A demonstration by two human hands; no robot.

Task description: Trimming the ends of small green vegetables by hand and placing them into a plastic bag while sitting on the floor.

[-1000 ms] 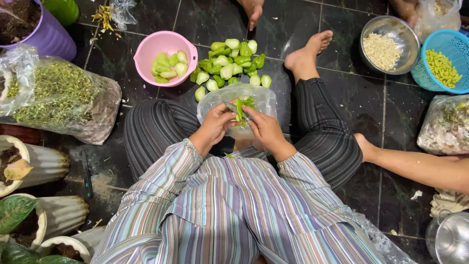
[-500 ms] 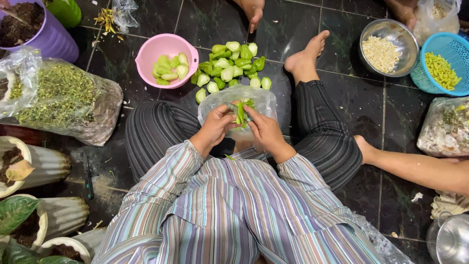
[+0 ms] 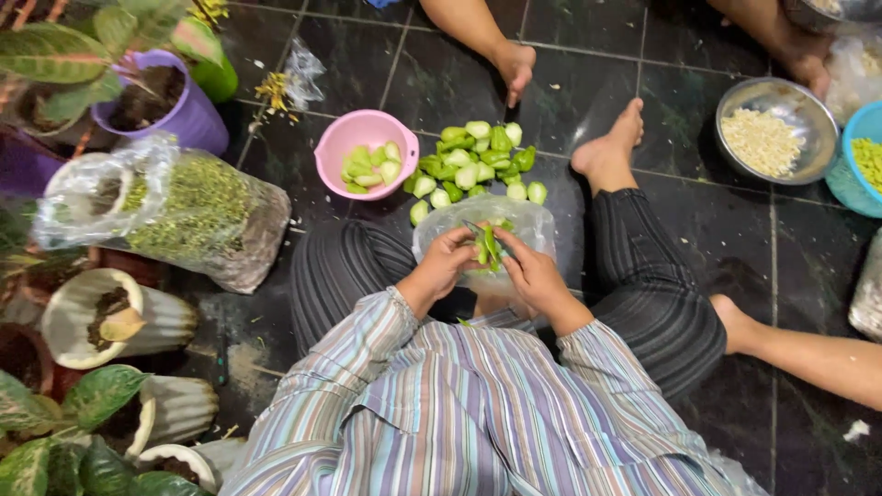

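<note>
Green vegetable piece (image 3: 488, 246), pinched between the fingertips of both hands above a clear plastic bag (image 3: 533, 225) that rests on the seated person's lap. Left hand (image 3: 450, 262) closes thumb and fingers on the piece's left side; right hand (image 3: 531, 274) closes on its right side, so both grips are pressed onto the piece. Compared with the frame half a second earlier, the hands hold the same piece in the same place over the bag, the fingers only slightly rearranged; the view has shifted, so more potted foliage now shows at the left edge of the floor and the blue basket sits partly cut off at the right edge.

Counts on the dark tiled floor (image 3: 698, 230): one pink bowl (image 3: 344, 138) holding several cut green pieces; one loose heap of cut green vegetable (image 3: 478, 165) just beside it, towards the far side; one steel bowl (image 3: 813, 124) of pale grains; one blue basket (image 3: 841, 174) of green bits; one large plastic bag of greens (image 3: 197, 207) near the left edge; one purple flowerpot (image 3: 193, 119) at the far left corner. Two other people's limbs reach in, one from the far edge (image 3: 510, 64) and one from the right edge (image 3: 808, 354).
</note>
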